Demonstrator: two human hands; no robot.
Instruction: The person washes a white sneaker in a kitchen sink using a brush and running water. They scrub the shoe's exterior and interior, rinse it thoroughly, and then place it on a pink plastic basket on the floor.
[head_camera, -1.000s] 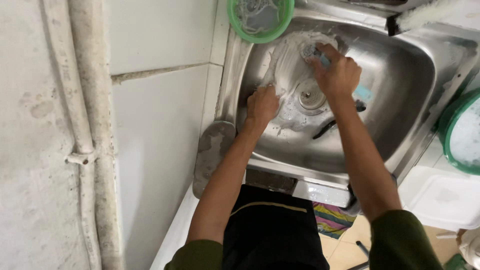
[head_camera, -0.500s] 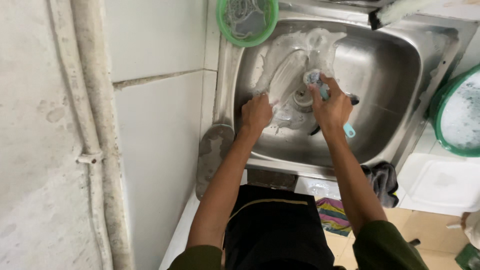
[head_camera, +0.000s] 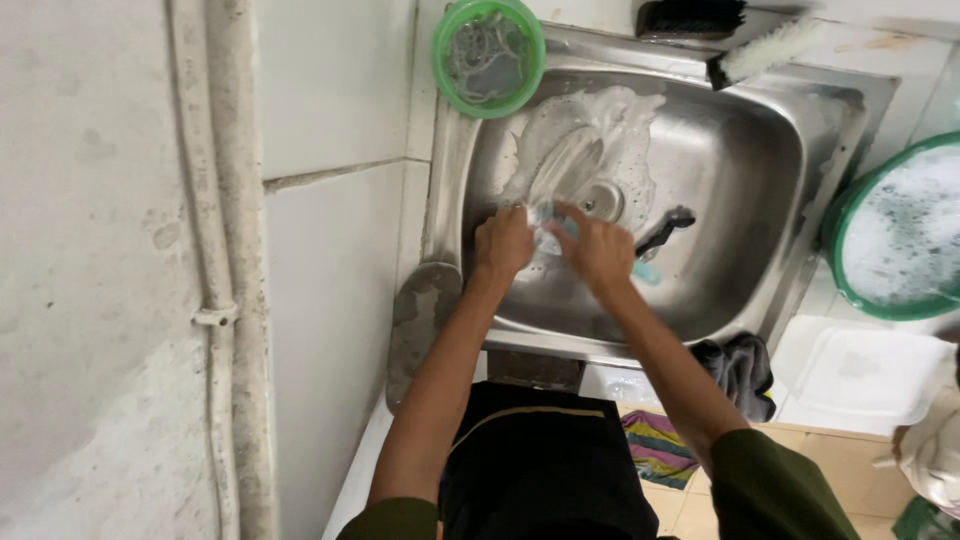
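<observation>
Small clear item (head_camera: 545, 232): low in steel sink (head_camera: 740, 190), near the drain, kind unclear. Left hand (head_camera: 503, 243): fingers curled closed on it. Right hand (head_camera: 598, 252): fingers closed round a light-blue handle (head_camera: 648, 272), touching the item. Suds on sink's far-left wall. Green strainer (head_camera: 489, 55): far-left rim. Green soapy basin (head_camera: 895, 230): right.

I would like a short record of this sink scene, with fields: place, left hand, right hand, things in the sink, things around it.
place: steel sink beside a tiled wall
left hand: on a small clear item, kind unclear
right hand: on the same item, with a light blue piece beneath it
in the sink: foam, drain, dark utensil
around it: green strainer, brush, green basin of suds
</observation>
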